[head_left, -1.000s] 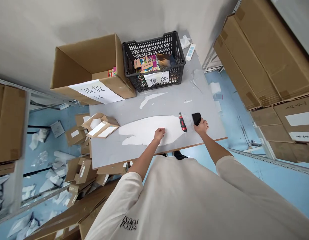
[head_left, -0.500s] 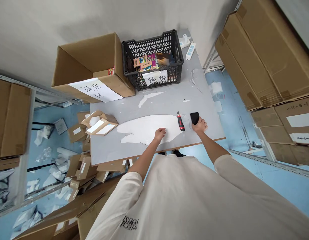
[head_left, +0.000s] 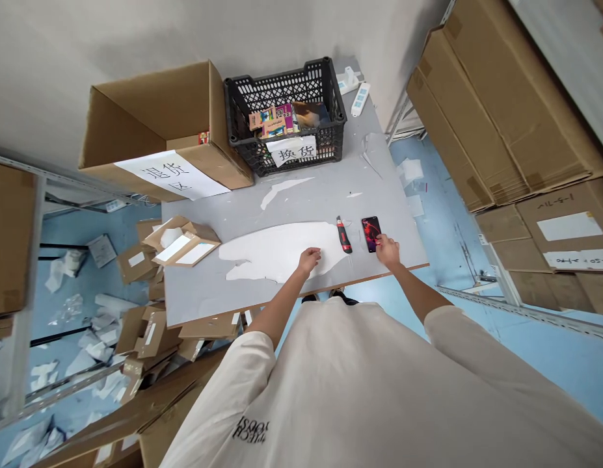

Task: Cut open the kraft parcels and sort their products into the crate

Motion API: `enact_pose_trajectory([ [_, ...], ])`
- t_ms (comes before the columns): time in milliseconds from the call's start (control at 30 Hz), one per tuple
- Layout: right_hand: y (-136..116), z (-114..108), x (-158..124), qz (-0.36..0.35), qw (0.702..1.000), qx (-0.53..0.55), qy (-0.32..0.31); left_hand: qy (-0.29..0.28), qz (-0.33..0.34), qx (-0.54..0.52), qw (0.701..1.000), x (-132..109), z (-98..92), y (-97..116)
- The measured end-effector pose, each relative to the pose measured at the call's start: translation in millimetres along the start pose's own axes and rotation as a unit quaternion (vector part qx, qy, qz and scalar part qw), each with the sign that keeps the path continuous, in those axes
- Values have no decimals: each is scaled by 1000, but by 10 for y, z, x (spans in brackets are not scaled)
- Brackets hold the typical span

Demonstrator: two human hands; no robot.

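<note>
A phone (head_left: pixel 371 233) with a lit screen lies flat on the grey table (head_left: pixel 311 201) near its front right corner. My right hand (head_left: pixel 388 251) rests at the phone's near end, fingers touching it. A red and black utility knife (head_left: pixel 343 235) lies just left of the phone. My left hand (head_left: pixel 309 259) sits loosely curled on the table, on the white worn patch (head_left: pixel 276 250), holding nothing I can see.
A black crate (head_left: pixel 286 117) with colourful packs and a paper label stands at the back, beside a large open carton (head_left: pixel 155 140). A small open box (head_left: pixel 181 244) lies at the table's left edge. Stacked cartons (head_left: pixel 501 110) fill the right; boxes and paper litter the floor on the left.
The phone was tilted up dark in my right hand; now it lies flat on the table with its screen lit. My left hand has barely moved.
</note>
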State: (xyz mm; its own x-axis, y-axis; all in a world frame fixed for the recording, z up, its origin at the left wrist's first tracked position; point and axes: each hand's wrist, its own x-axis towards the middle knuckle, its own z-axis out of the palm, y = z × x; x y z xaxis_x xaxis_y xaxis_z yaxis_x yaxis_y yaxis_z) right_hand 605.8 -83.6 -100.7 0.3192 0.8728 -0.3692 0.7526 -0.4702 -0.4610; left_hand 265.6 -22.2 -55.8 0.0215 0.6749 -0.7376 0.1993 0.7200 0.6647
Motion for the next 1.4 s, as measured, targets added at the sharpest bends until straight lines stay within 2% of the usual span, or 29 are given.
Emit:
enact_pose_trajectory([
  [100,-19,11,23,-24,1000,-10,-5,-5,1,7,1000,10,40,-29],
  [200,-64,27,113,-34,999,5,18,-6,1,12,1000,24,52,-68],
  [333,-68,46,204,-23,998,36,47,-1,0,15,1000,43,42,-121],
  [467,-65,101,185,-25,998,45,47,6,4,12,1000,56,26,-158],
  [600,-245,212,139,-71,996,31,41,18,16,5,1000,60,-50,-199],
  [800,-900,426,97,-140,989,52,12,53,36,-6,998,70,-399,-284],
  [1000,-1601,674,-37,-191,980,60,-4,87,48,-20,995,144,-925,-440],
  [1133,-1899,822,-175,-186,982,40,11,76,51,-11,996,207,-1264,-566],
  [1200,-1914,857,-246,-163,985,39,30,60,53,0,997,237,-1372,-598],
  [1267,-1820,859,-317,-130,989,44,48,43,56,11,997,266,-1408,-603],
  [1400,-1392,777,-443,-74,993,41,78,11,65,21,998,307,-1263,-559],
])
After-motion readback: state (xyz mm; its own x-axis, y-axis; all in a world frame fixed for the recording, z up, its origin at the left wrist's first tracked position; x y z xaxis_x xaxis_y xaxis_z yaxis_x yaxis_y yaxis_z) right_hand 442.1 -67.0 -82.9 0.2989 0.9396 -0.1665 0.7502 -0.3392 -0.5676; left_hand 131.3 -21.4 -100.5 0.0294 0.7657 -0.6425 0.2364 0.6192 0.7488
